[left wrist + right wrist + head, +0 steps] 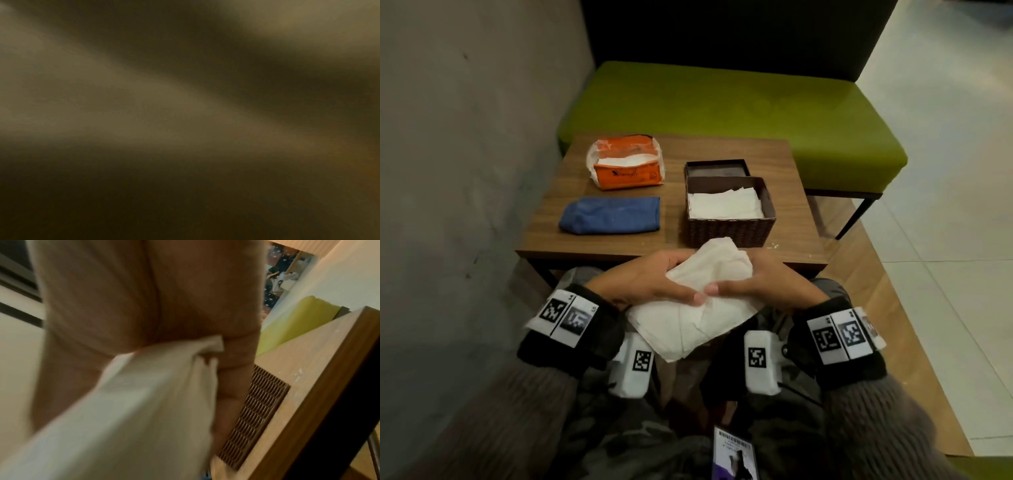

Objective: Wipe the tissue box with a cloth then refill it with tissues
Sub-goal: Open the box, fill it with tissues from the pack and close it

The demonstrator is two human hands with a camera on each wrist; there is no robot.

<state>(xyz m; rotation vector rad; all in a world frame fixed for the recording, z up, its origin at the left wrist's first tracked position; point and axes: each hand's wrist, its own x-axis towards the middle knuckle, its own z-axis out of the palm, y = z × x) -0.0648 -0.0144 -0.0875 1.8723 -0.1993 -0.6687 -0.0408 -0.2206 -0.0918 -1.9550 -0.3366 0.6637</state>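
Currently, a crumpled white tissue stack (697,301) (long axis slanting from near-left to far-right) is grasped by the left hand (647,279) and right hand (760,281), fingers curled round it, just short of the surface (619,246). Beyond, the brown woven tissue box (729,226) stands open, partly filled.

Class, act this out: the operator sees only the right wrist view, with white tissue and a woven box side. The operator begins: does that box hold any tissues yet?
Observer: Yes, the brown woven tissue box already holds a flat layer of white tissues.
Operator: Is the other hand helping?
Observer: Yes, the left hand and right hand both grip one loose bundle of white tissues.
Operator: Where is the cloth?
Observer: The folded blue cloth lies on the wooden table, left of the box.
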